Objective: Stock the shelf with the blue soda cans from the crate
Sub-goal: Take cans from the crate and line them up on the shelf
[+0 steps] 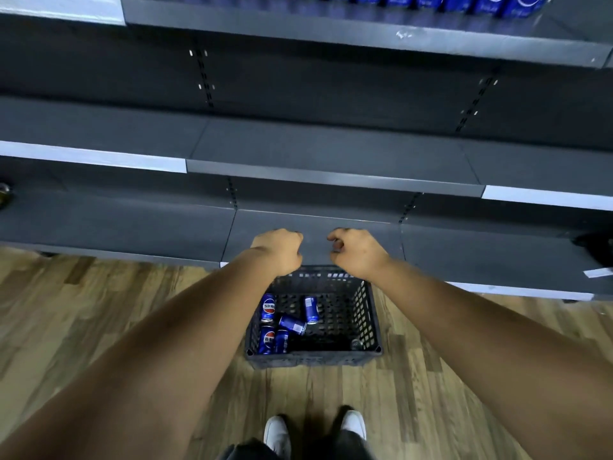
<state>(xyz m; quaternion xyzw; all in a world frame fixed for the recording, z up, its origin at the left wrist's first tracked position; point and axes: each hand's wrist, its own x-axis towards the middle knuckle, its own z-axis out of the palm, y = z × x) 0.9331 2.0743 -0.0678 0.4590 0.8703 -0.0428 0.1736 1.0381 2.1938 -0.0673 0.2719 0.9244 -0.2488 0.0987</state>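
Blue soda cans (280,323): lay loose in the crate's left half — five, most on their sides.
Crate (365,313): dark plastic, stood on wood floor (99,310) below the bottom shelf (315,234).
Left hand (278,249): fingers curled, held nothing, above the crate's far rim.
Right hand (356,252): likewise curled and unladen — just beside the left.
Top shelf (331,31): carried a row of blue cans (481,3).

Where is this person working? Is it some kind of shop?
Most likely a shop aisle, perhaps a supermarket. Long grey shelves with price-label strips fill the view, blue soda cans line the top shelf, and a black plastic crate of the same cans stands on the wooden floor.
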